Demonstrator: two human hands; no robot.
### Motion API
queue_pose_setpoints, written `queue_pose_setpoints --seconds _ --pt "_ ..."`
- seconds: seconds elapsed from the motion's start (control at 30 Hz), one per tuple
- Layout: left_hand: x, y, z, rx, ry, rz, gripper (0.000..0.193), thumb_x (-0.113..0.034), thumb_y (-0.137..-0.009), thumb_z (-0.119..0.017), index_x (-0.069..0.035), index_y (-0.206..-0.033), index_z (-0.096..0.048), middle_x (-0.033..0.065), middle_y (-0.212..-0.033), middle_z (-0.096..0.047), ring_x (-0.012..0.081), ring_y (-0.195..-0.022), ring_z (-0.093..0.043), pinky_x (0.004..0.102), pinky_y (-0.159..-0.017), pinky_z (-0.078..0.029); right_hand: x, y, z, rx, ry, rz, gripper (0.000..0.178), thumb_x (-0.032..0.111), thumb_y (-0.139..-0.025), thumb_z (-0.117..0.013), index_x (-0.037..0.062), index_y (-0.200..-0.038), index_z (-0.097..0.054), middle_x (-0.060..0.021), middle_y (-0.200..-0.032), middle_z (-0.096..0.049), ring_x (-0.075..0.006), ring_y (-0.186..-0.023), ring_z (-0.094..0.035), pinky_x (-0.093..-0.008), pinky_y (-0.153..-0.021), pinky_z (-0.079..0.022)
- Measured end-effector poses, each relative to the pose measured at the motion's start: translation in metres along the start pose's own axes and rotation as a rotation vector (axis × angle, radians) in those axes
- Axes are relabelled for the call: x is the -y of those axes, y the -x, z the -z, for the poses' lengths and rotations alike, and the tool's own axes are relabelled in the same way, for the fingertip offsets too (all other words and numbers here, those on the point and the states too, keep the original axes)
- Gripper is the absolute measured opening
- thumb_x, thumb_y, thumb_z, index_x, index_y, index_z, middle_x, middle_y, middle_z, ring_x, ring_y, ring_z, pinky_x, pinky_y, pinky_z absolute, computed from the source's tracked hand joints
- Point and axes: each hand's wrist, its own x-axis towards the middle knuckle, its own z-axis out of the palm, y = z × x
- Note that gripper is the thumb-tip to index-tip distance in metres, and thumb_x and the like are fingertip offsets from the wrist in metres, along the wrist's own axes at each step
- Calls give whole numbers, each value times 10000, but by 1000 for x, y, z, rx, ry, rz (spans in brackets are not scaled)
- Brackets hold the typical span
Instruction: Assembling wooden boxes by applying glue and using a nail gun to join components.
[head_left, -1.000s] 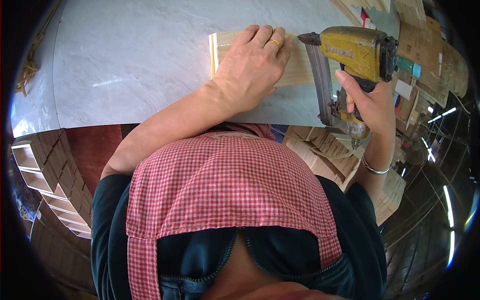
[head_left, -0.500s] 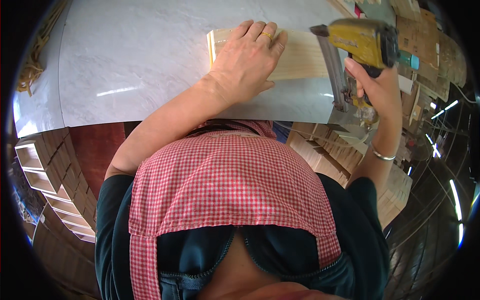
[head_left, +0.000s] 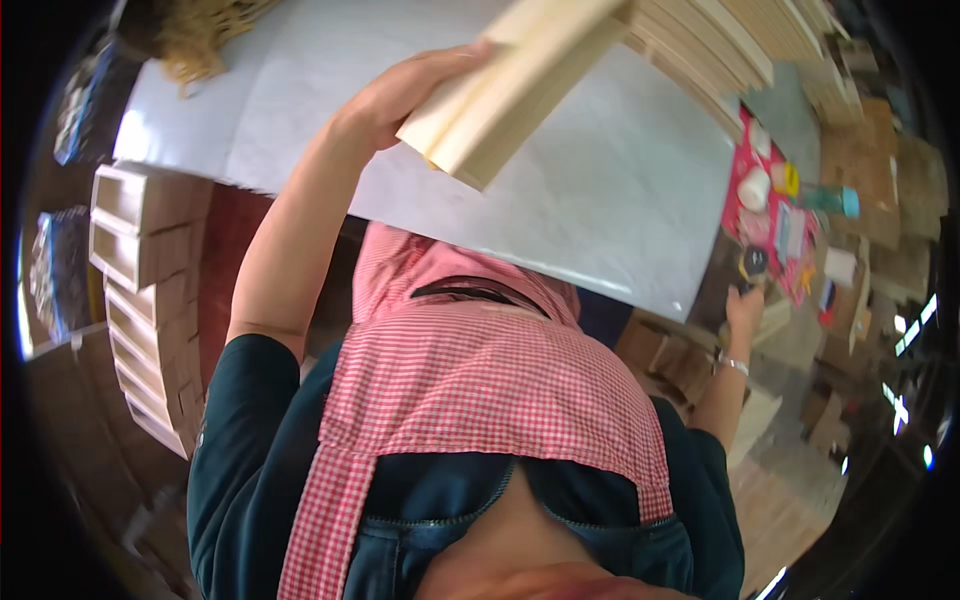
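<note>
My left hand (head_left: 425, 88) grips a pale wooden box frame (head_left: 520, 90) by its left side, fingers mostly hidden behind it. The frame is held tilted above the grey tabletop (head_left: 480, 215), its upper end reaching past the top of the view. Low at the right, beyond the table's corner, my right hand (head_left: 745, 305) is closed around the handle of the yellow and black nail gun (head_left: 754, 264). Only the gun's rear end shows clearly.
Long wooden boards (head_left: 700, 45) are stacked at the table's far right. Beside them a pink cloth (head_left: 745, 165) bears a white roll, a bottle and small items. Stacked wooden boxes (head_left: 150, 290) stand at the left. Tan cord (head_left: 195, 50) lies at the far left.
My left hand has lifted the wooden frame off the table and tilted it. My right hand has carried the nail gun down and away, off the table's right side. The view has turned.
</note>
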Motion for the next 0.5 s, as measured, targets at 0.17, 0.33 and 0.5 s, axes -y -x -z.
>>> queue_pose_setpoints --seconds 0.17,0.33,0.5 --pt "49 53 96 -382 12 -275 461 -325 -940 -693 -101 -1339 -643 159 -1193 -687 222 -932 -672 348 -763 -563 -25 4 -25 -33 -8 76 693 317 -844 -755 19 -1413 -496 -241 -1187 -684 -437 -1020 -680 -486 -912 -537" --pt "86 106 91 -1082 -849 -588 390 -254 -924 -717 -78 -1268 -660 109 -1195 -679 251 -1034 -666 334 -888 -530 7 10 -27 -123 -3 26 618 275 -890 -717 -8 -1403 -524 -248 -1227 -670 -412 -1073 -671 -456 -946 -527" --pt "120 89 33 -775 -1569 -637 402 -252 -790 -753 -185 -1172 -649 33 -1153 -655 252 -1125 -597 631 -1117 -267 65 3 15 -197 -197 141 493 240 -939 -672 -30 -1340 -578 -246 -1231 -671 -385 -1099 -669 -429 -952 -528"
